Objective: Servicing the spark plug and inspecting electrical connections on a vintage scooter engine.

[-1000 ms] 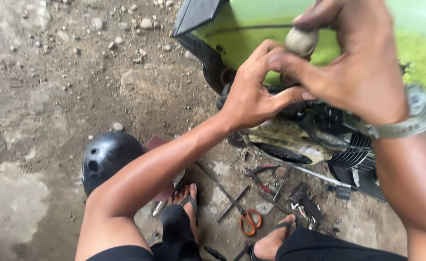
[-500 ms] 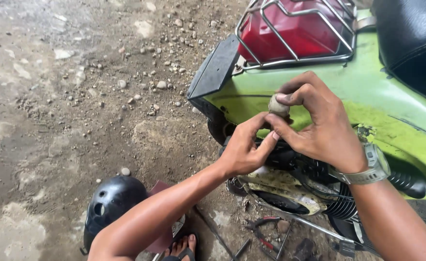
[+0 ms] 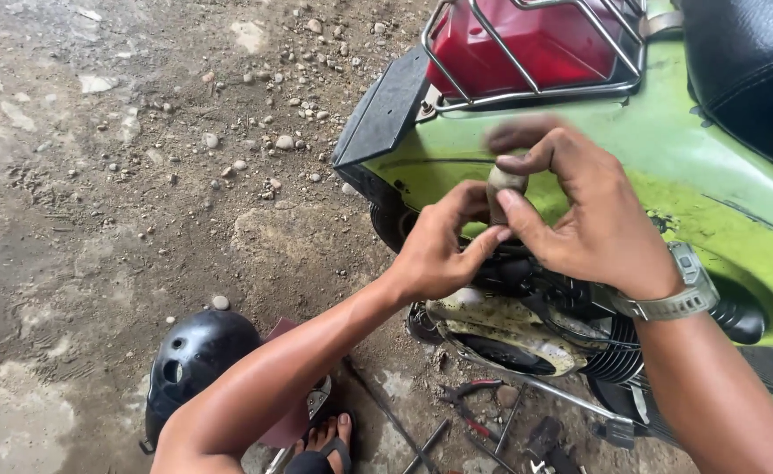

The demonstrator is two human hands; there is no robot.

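Right hand [image 3: 593,219] fingers pinching a small grey rounded part [image 3: 502,186], left hand [image 3: 443,246] fingers closed on its lower side; green motorcycle [image 3: 667,158] behind, black helmet [image 3: 195,360] well below left

The ground here is bare packed dirt [image 3: 97,263], brown-grey and damp-looking, with paler patches worn into it. Loose pebbles and small stones [image 3: 255,132] lie scattered thickly across the upper part, thinning toward the near side. One rounder stone [image 3: 220,302] sits alone just beside a black helmet [image 3: 195,360] resting on the dirt. Daylight is soft and even, with no hard shadows. A green motorbike [image 3: 667,167] fills the right side, its red tail light [image 3: 536,44] caged behind a metal rack [image 3: 457,79]. Hand tools [image 3: 474,412] lie strewn below it.
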